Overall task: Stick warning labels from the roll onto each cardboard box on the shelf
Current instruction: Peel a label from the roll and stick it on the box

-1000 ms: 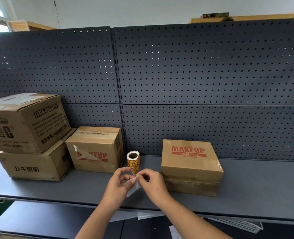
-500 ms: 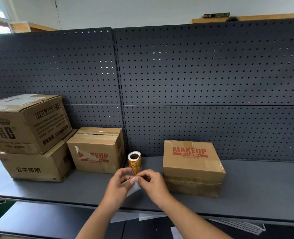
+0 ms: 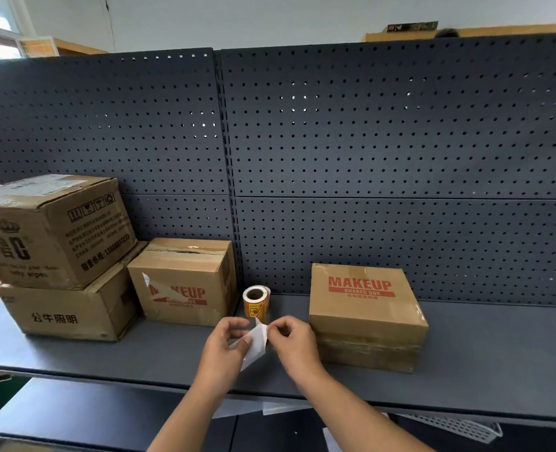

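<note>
The left hand (image 3: pixel 219 349) and right hand (image 3: pixel 294 340) pinch a white label (image 3: pixel 256 340) between them; the flat MAKEUP box (image 3: pixel 364 308) lies just rightward (right hand nearer).

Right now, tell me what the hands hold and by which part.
A white label sheet, pinched between both hands: the left hand grips its lower part, the right hand its upper edge.

dark grey flat shelf board (image 3: pixel 482 353): painted metal, smooth, matt | dark grey perforated back panel (image 3: pixel 400 141): same matt metal | brown MAKEUP-printed box (image 3: pixel 368 321) at right: matt cardboard, glossy clear tape across front | yellow-and-red label roll (image 3: pixel 256 305): slightly shiny paper, card core | white slip (image 3: pixel 256 340) before it: thin paper
</note>
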Demonstrator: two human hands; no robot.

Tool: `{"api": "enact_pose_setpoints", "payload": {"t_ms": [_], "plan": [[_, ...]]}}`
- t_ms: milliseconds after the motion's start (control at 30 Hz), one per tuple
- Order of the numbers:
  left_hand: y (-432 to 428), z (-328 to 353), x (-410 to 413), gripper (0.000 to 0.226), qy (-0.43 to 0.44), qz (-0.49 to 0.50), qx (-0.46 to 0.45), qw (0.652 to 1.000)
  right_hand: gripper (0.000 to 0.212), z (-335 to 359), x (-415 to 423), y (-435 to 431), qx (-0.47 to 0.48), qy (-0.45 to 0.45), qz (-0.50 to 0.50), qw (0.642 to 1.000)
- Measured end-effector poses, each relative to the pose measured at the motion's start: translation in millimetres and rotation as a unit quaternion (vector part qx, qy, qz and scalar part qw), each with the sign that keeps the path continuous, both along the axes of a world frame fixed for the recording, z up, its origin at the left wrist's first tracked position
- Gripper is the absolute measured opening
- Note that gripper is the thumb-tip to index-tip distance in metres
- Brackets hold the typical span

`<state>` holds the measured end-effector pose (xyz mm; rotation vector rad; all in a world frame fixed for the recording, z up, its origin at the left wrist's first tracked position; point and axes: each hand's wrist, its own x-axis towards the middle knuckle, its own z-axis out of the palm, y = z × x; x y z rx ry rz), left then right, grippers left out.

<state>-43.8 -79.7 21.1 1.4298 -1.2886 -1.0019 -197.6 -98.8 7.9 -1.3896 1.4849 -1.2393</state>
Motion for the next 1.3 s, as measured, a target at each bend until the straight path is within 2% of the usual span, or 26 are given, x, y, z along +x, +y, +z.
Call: {"api": "enact_pose_setpoints", "payload": {"t_ms": [167, 400, 533, 633, 667, 733, 767, 867, 1000, 1200, 1300], "plan": [[2, 0, 6, 0.021, -0.009, 0.053, 0.017, 0.998, 0.015, 1, 0, 5, -0.001, 0.023, -0.038, 0.999], [-3, 4, 4, 0.023, 0.010, 0.091, 0.059, 0.994, 0.014, 34, -8, 20, -0.070, 0.157, -0.087, 0.981], [-5, 4, 3, 0.024, -0.005, 0.092, 0.063, 0.994, 0.014, 57, -17, 25, -0.095, 0.142, -0.076, 0.982], [-2, 10, -1, 0.023, -0.057, 0.065, 0.056, 0.995, 0.015, 74, -30, 31, -0.144, 0.147, -0.066, 0.976], [0, 14, -4, 0.022, -0.102, 0.058, 0.042, 0.992, 0.015, 78, -35, 31, -0.165, 0.154, -0.070, 0.972], [4, 28, -14, 0.023, -0.186, 0.068, -0.009, 0.980, 0.014, 85, -44, 30, -0.212, 0.176, -0.087, 0.957], [7, 38, -21, 0.020, -0.177, 0.061, -0.045, 0.981, 0.014, 88, -47, 30, -0.234, 0.189, -0.095, 0.949], [20, 76, -49, 0.012, 0.015, -0.034, -0.073, 0.997, 0.014, 95, -51, 32, -0.281, 0.226, -0.092, 0.928], [34, 107, -71, 0.025, 0.192, -0.078, -0.018, 0.978, 0.009, 95, -49, 40, -0.301, 0.249, -0.061, 0.919], [37, 109, -84, 0.028, 0.324, -0.071, 0.011, 0.943, 0.011, 96, -57, 52, -0.342, 0.306, -0.055, 0.887], [37, 107, -87, 0.026, 0.367, -0.041, 0.013, 0.929, 0.011, 100, -61, 57, -0.344, 0.304, -0.029, 0.888]]}}
